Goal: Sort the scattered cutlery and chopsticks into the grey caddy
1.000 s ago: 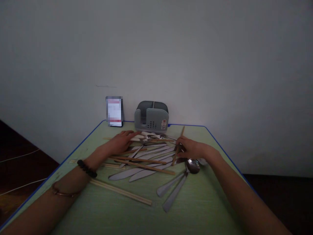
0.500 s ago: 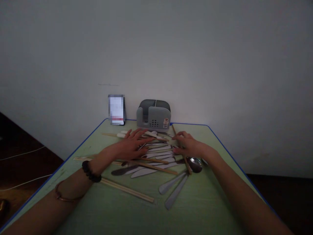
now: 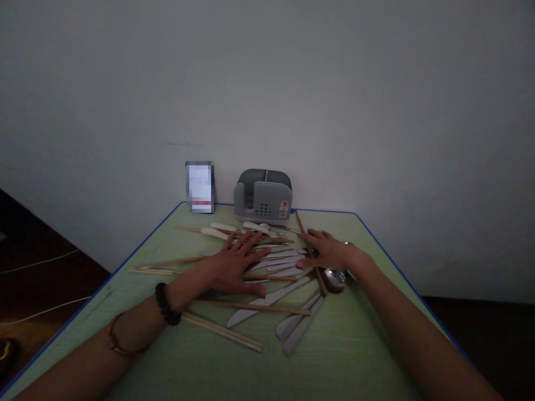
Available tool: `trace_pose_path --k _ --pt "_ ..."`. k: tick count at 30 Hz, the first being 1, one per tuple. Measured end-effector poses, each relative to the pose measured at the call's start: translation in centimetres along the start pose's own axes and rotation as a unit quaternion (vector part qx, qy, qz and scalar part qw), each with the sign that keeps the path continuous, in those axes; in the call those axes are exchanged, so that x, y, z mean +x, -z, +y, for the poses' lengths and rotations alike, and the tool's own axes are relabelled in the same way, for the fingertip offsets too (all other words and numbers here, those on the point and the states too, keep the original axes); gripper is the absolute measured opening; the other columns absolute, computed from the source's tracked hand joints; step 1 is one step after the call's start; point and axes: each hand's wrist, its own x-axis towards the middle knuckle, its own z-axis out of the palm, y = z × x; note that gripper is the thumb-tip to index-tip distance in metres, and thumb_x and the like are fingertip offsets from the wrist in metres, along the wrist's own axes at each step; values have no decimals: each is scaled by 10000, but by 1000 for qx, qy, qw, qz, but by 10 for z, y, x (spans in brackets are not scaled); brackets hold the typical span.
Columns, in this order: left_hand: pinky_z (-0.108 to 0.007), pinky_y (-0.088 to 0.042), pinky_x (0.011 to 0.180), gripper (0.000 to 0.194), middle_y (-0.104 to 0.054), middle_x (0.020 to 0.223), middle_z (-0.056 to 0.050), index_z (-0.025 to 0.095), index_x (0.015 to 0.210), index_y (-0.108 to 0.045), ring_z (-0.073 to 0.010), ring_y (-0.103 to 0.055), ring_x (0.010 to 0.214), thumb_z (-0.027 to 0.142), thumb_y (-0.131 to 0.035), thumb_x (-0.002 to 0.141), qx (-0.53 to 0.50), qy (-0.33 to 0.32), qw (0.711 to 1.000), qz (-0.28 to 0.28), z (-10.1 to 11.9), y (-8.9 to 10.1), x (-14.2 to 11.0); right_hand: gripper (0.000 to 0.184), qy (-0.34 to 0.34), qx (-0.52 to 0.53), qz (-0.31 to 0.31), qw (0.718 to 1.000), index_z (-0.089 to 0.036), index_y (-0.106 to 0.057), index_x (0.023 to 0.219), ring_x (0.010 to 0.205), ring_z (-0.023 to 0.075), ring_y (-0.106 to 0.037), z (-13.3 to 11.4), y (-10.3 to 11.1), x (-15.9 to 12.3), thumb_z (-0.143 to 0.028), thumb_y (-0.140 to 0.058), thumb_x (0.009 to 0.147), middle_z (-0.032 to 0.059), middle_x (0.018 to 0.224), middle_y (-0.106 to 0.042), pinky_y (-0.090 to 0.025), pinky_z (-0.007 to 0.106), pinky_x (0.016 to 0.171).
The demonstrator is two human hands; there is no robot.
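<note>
My left hand (image 3: 236, 267) lies with spread fingers on a loose pile of table knives and chopsticks, covering part of it. A table knife (image 3: 270, 303) and a brown chopstick (image 3: 254, 306) show just below its thumb. My right hand (image 3: 324, 249) rests open, fingers stretched, over an upright-slanting brown chopstick (image 3: 321, 281) at the pile's right side. A shiny spoon (image 3: 334, 280) lies under its wrist side, with spoon handles (image 3: 298, 331) fanning toward me. Behind my left fingers are white-handled cutlery pieces (image 3: 223, 227); their ends are partly hidden.
A grey cutlery holder (image 3: 271, 200) with compartments stands at the table's back edge against the wall. Left of it a phone (image 3: 200, 186) leans upright. Pale chopsticks (image 3: 225, 331) lie at the front left of the green table (image 3: 251, 379), which has a blue rim.
My left hand has moved right and toward me across the pile, pushing knives and a brown chopstick nearer. The chopstick by my right hand has turned, its near end now beside the spoon.
</note>
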Motion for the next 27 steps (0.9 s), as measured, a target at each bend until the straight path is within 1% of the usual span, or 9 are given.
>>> trace_pose_path --k 4,8,10,12,15,18,20,24,27 --pt "-512 -44 1126 717 -30 1550 -109 235 1457 -208 -279 -3 1423 653 -263 877 14 7 999 32 13 -6 4 812 12 -27 35 999 -213 -297 1445 1343 362 -276 3 1 2 -588 -547 769 141 1498 -273 -300 450 1045" --pt "-483 -97 1133 639 -113 1547 -120 167 1426 -284 -269 -65 1422 565 -230 929 23 -2 998 50 22 -8 8 502 38 -33 75 996 -228 -525 1294 1175 290 -499 4 2 6 -471 -489 856 127 1333 -493 -378 360 963" --pt "-463 -142 1131 596 -204 1527 -116 168 1397 -334 -267 -148 1406 538 -264 934 25 -25 997 74 24 -6 9 405 58 -29 95 993 -211 -599 1200 1088 250 -558 4 3 7 -416 -509 862 122 1218 -569 -397 305 924" --pt "-438 -221 1108 542 -366 1437 -113 181 1343 -411 -266 -278 1346 517 -314 929 19 -42 995 92 24 -2 9 354 67 -29 107 992 -181 -626 1141 1032 231 -582 4 4 8 -357 -556 843 124 1139 -600 -411 276 888" --pt "-417 -322 1044 505 -489 1279 -107 207 1326 -436 -259 -410 1221 496 -361 919 -4 -43 993 111 21 3 9 317 58 -28 117 991 -132 -622 1094 975 215 -593 4 5 6 -287 -597 818 135 1084 -608 -427 257 844" --pt "-441 -318 1039 538 -449 1323 -114 223 1389 -353 -263 -410 1210 488 -359 921 -21 1 986 164 11 3 12 293 46 -23 106 993 -117 -607 1074 920 198 -598 4 7 4 -228 -601 802 136 1069 -609 -437 248 815" --pt "-456 -282 1062 540 -420 1366 -116 214 1402 -334 -268 -375 1251 476 -336 930 -20 43 981 186 -1 0 14 333 44 -27 95 994 -108 -591 1105 934 199 -596 2 8 2 -164 -597 778 140 1077 -607 -434 244 826" --pt "-475 -233 1086 537 -403 1416 -106 189 1390 -356 -279 -307 1319 473 -312 936 -8 75 987 141 -19 -7 15 465 62 -45 91 993 -124 -560 1207 980 213 -596 0 9 0 -71 -540 746 146 1098 -604 -424 245 843" --pt "-460 -273 1069 524 -443 1380 -105 192 1346 -414 -274 -333 1307 492 -339 923 -12 63 992 111 -22 -7 12 453 53 -66 77 993 -175 -628 1138 927 212 -620 2 8 0 -33 -486 732 134 1061 -624 -430 250 793"
